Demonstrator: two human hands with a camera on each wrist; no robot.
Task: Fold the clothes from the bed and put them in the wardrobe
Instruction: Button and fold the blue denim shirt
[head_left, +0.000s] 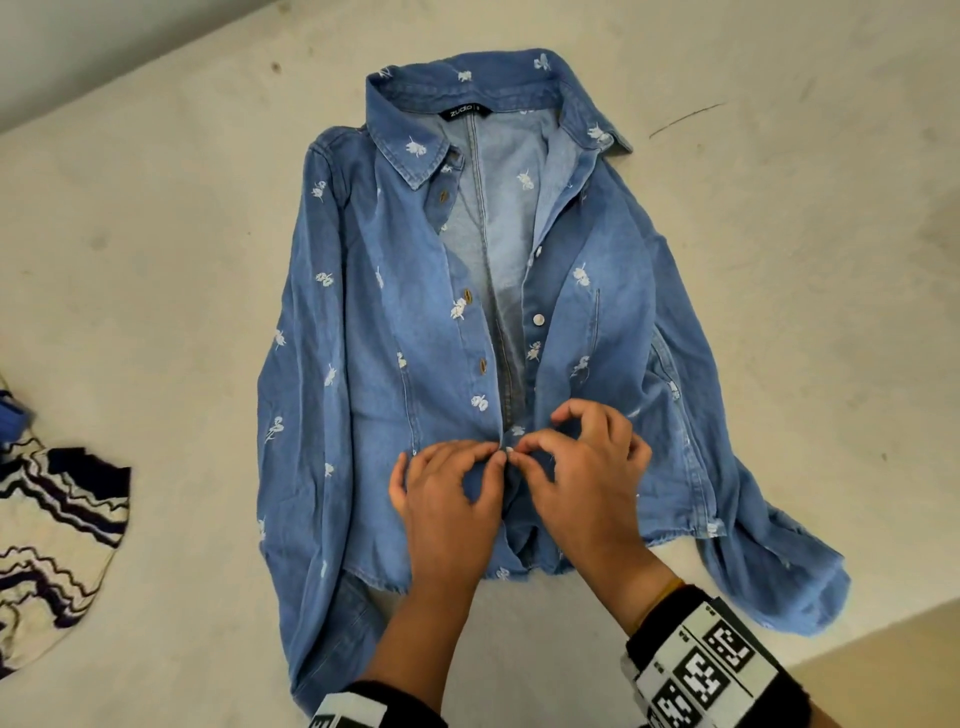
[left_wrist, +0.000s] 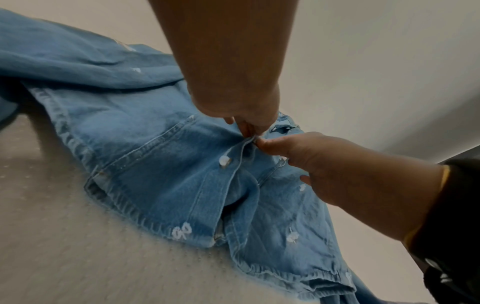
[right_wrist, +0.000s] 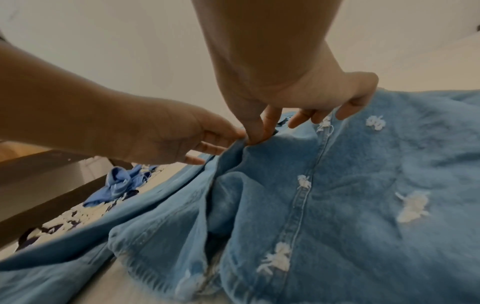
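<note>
From the head camera, a denim shirt (head_left: 467, 322) lies face up on the bed (head_left: 156, 234), collar away from the hands, front open from the collar down to where the hands meet. The left hand (head_left: 447, 499) and right hand (head_left: 582, 467) sit side by side low on the shirt's front, fingertips touching at the placket; each pinches a front edge between thumb and forefinger, the other fingers curled loosely above the cloth. Beyond the fingertips three brown buttons run up the left-hand edge and a pale snap (head_left: 538, 319) sits on the right-hand edge. Far out past the left hand, at the frame's edge, lies a zigzag knit (head_left: 52, 540). The right wrist wears a black band (head_left: 711, 670) with square codes. In the left wrist view, the left hand (left_wrist: 241, 107) comes down from above and nips the placket fold at its fingertips, while the right hand (left_wrist: 335, 164) reaches in from the side, thumb tip against the same fold; the shirt (left_wrist: 155, 174) spreads below both hands. In the right wrist view, the right hand (right_wrist: 293, 92) pinches a raised ridge of shirt (right_wrist: 337, 195) with thumb and forefinger, its remaining fingers spread behind; the left hand (right_wrist: 168, 133) meets it from the side. Beyond the left hand lies a blue garment (right_wrist: 119, 185).
</note>
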